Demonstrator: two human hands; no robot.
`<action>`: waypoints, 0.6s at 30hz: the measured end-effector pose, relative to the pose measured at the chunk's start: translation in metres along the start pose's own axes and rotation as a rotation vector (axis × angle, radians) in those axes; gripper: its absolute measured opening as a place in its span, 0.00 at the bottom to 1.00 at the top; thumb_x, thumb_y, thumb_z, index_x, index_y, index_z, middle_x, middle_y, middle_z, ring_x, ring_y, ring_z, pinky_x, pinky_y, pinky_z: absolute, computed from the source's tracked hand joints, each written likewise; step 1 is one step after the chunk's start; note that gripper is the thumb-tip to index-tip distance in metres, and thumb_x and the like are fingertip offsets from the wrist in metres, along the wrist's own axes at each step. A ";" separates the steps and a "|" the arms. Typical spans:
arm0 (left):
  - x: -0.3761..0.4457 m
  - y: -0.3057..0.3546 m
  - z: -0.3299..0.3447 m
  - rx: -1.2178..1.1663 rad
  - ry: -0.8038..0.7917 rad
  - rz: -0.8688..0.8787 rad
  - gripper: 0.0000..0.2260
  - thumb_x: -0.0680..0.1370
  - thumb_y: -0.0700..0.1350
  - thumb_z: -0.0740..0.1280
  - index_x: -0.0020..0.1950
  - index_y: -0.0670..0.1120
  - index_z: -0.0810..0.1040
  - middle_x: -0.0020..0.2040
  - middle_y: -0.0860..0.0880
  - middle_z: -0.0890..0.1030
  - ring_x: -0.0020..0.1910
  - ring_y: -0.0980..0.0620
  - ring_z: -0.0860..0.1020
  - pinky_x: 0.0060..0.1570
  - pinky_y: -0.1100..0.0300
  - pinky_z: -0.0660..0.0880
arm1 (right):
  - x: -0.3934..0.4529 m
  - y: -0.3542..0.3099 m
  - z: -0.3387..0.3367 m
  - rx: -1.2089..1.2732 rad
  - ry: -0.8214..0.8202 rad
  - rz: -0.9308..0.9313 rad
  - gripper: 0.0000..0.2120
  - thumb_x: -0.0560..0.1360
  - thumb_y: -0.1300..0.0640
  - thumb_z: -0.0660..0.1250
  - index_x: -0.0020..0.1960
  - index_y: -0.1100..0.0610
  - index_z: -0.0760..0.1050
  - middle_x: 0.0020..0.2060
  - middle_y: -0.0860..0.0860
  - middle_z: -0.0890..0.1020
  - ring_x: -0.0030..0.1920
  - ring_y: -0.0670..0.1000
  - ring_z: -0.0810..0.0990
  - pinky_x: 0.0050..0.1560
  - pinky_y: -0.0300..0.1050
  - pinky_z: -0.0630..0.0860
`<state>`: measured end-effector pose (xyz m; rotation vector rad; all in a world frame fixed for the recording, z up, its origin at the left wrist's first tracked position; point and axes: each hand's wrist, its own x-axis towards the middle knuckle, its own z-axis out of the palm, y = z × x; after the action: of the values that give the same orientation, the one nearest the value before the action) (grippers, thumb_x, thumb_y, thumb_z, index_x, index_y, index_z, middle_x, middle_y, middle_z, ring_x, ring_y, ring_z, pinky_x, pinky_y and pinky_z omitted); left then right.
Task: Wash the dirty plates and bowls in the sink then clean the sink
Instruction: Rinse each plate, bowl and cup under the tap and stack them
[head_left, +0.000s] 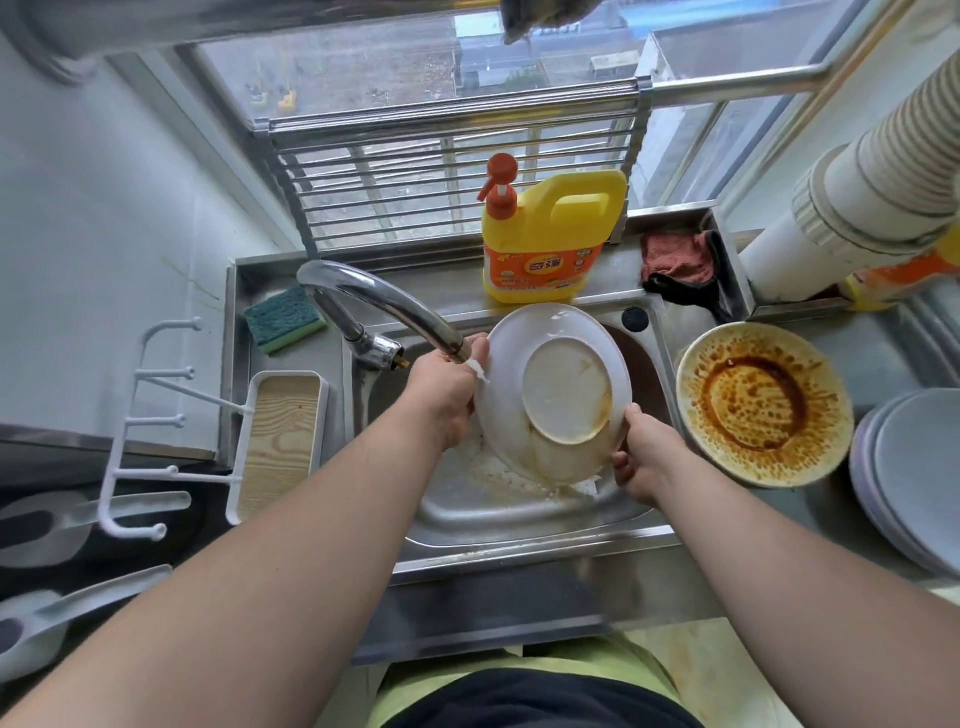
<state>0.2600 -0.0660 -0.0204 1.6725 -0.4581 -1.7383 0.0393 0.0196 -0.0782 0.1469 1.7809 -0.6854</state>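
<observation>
Both hands are gripping a white plate (553, 395) by its rim, left hand (447, 387) and right hand (644, 460) on opposite edges, tilting it above the sink (519, 512) under the tap (384, 306).

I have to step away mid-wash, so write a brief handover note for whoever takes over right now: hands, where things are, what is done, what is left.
Left hand grips the left rim of the white plate; right hand grips its lower right rim.
The plate is held tilted over the sink, underside up, by the faucet spout; brown residue remains on it.
Sauce-stained plate waits on the counter to the right, unwashed.
Stack of plates sits at far right.
Sponge and detergent bottle are behind the sink.
Left: finish this plate, wash the stained one, clean the sink.
</observation>
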 end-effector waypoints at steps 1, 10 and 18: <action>0.002 0.002 -0.001 -0.012 -0.007 -0.006 0.06 0.84 0.44 0.70 0.58 0.45 0.85 0.52 0.45 0.88 0.49 0.47 0.85 0.53 0.49 0.84 | -0.001 0.000 -0.001 -0.002 -0.012 0.013 0.17 0.85 0.43 0.60 0.44 0.51 0.74 0.32 0.48 0.72 0.25 0.46 0.63 0.22 0.36 0.58; 0.007 -0.012 -0.034 -0.140 0.060 -0.183 0.06 0.82 0.41 0.72 0.57 0.40 0.84 0.43 0.46 0.88 0.36 0.53 0.85 0.40 0.60 0.83 | -0.007 0.002 0.001 -0.100 -0.097 0.089 0.16 0.86 0.46 0.63 0.43 0.53 0.77 0.26 0.47 0.70 0.22 0.44 0.60 0.24 0.37 0.56; 0.012 -0.029 -0.061 -0.497 0.108 -0.376 0.10 0.84 0.44 0.67 0.50 0.36 0.78 0.31 0.44 0.84 0.24 0.53 0.82 0.22 0.65 0.77 | -0.010 -0.017 0.028 0.282 -0.182 0.262 0.13 0.85 0.49 0.65 0.44 0.53 0.73 0.21 0.48 0.74 0.16 0.42 0.65 0.16 0.33 0.58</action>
<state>0.3131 -0.0412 -0.0554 1.5331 0.3410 -1.8139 0.0583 -0.0067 -0.0671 0.4845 1.4535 -0.7314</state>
